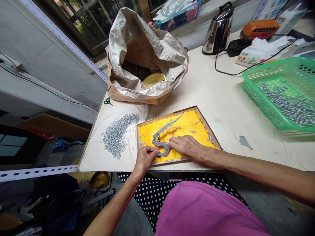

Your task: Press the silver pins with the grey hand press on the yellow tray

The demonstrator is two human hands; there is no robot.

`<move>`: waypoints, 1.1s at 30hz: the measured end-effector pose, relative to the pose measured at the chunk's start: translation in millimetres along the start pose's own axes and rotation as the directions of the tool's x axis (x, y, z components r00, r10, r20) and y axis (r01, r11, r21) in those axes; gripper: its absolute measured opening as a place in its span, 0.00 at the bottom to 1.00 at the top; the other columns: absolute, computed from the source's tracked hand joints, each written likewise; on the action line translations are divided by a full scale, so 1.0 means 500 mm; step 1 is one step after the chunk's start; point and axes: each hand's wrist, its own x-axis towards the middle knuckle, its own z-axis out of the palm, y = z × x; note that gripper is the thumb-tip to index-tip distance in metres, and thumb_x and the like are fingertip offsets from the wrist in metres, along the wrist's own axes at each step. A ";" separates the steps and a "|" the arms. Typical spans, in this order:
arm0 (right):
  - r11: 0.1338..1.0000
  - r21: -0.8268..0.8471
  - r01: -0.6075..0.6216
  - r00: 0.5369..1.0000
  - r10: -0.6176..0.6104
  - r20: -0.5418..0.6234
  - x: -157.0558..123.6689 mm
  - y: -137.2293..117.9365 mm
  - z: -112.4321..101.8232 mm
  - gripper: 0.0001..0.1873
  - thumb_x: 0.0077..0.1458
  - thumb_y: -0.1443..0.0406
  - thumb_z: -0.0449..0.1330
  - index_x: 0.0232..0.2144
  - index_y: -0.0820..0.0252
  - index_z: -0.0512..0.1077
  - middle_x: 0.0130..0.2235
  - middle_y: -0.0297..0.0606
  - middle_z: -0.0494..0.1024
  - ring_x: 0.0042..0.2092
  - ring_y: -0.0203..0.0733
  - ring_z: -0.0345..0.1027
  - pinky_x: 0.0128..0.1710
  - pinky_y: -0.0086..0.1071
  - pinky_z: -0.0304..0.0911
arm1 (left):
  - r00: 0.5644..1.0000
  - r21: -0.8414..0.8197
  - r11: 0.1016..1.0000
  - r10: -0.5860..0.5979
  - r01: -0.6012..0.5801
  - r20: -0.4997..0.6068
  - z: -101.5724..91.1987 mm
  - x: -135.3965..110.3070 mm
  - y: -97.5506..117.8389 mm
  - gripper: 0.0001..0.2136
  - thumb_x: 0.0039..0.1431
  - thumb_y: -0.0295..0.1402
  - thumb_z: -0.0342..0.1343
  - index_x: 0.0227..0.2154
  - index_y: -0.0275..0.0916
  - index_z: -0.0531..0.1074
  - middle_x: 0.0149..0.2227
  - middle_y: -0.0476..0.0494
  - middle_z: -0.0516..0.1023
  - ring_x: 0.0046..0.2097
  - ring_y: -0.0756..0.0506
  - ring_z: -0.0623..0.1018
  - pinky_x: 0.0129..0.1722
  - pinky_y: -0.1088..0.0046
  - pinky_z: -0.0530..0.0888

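A shallow cardboard tray [208, 126] lined with yellow sheet lies at the table's front edge. In it sits a grey hand tool [162, 144] with a long raised lever and a dark spring. My left hand [145, 157] is closed in a pinch at the tool's lower left end; what it pinches is too small to make out. My right hand [188, 147] lies over the tray, fingers curled beside the tool's right side. Small red spots show near both hands' fingertips. Small metal springs or pins [194, 131] are scattered along the tray's edges.
A heap of small metal pieces [118, 134] lies on white cloth to the left. Behind stand a large woven sack [147, 95], with a yellow bowl [155, 79] inside, and a kettle [218, 31]. A green basket [270, 116] of metal pieces sits right. Small scissors [107, 101] lie far left.
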 end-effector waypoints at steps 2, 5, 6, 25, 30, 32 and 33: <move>1.000 0.009 -0.014 1.000 0.014 0.018 0.003 0.004 -0.001 0.10 0.65 0.73 0.48 0.43 0.59 0.66 0.41 0.40 0.72 0.35 0.39 0.64 0.33 0.33 0.55 | 0.998 0.054 0.998 -0.039 0.036 0.042 -0.002 0.004 0.007 0.16 0.42 0.44 0.66 0.24 0.34 0.78 0.21 0.47 0.76 0.23 0.51 0.70 0.23 0.77 0.63; 0.999 0.019 -0.026 0.998 0.025 0.055 0.010 0.010 -0.004 0.10 0.65 0.73 0.48 0.42 0.60 0.67 0.42 0.42 0.73 0.36 0.40 0.63 0.33 0.34 0.53 | 0.992 0.104 0.992 -0.081 0.071 0.094 -0.004 0.010 0.016 0.14 0.44 0.43 0.64 0.21 0.35 0.75 0.16 0.52 0.70 0.20 0.53 0.64 0.22 0.77 0.59; 0.999 0.016 -0.030 0.997 0.029 0.076 0.013 0.012 -0.006 0.10 0.65 0.73 0.48 0.42 0.60 0.67 0.41 0.42 0.73 0.36 0.40 0.63 0.33 0.34 0.53 | 0.990 0.117 0.990 -0.088 0.075 0.112 -0.005 0.012 0.019 0.14 0.45 0.43 0.63 0.20 0.35 0.74 0.16 0.52 0.69 0.20 0.53 0.64 0.22 0.77 0.58; 0.974 -0.178 -0.142 0.986 0.156 0.064 0.060 0.071 -0.069 0.45 0.48 0.43 0.66 0.60 0.65 0.65 0.53 0.54 0.72 0.54 0.61 0.61 0.56 0.60 0.49 | 0.960 0.134 0.969 -0.229 0.209 0.160 -0.006 0.014 0.055 0.14 0.39 0.41 0.69 0.17 0.35 0.74 0.15 0.50 0.70 0.19 0.53 0.65 0.22 0.76 0.63; 0.975 -0.171 -0.139 0.988 0.149 0.045 0.055 0.067 -0.067 0.40 0.52 0.45 0.65 0.58 0.65 0.66 0.51 0.53 0.73 0.52 0.59 0.61 0.55 0.57 0.49 | 0.968 0.254 0.954 -0.201 0.158 0.153 -0.008 0.005 0.048 0.14 0.47 0.40 0.65 0.17 0.35 0.73 0.16 0.49 0.70 0.20 0.51 0.67 0.25 0.74 0.66; 0.975 -0.169 -0.146 0.987 0.156 0.046 0.053 0.065 -0.064 0.39 0.53 0.47 0.65 0.58 0.66 0.66 0.51 0.52 0.73 0.52 0.58 0.61 0.55 0.55 0.49 | 0.995 0.392 0.920 -0.053 0.016 0.084 -0.004 -0.009 0.049 0.12 0.52 0.38 0.63 0.20 0.36 0.74 0.21 0.46 0.73 0.25 0.48 0.71 0.30 0.71 0.70; 0.975 -0.167 -0.148 0.986 0.158 0.046 0.052 0.062 -0.063 0.38 0.53 0.48 0.65 0.58 0.66 0.65 0.51 0.52 0.73 0.52 0.58 0.61 0.55 0.54 0.49 | 0.996 0.469 0.879 0.074 -0.087 0.047 0.001 -0.016 0.050 0.11 0.53 0.38 0.62 0.23 0.35 0.74 0.25 0.44 0.75 0.29 0.46 0.74 0.34 0.68 0.72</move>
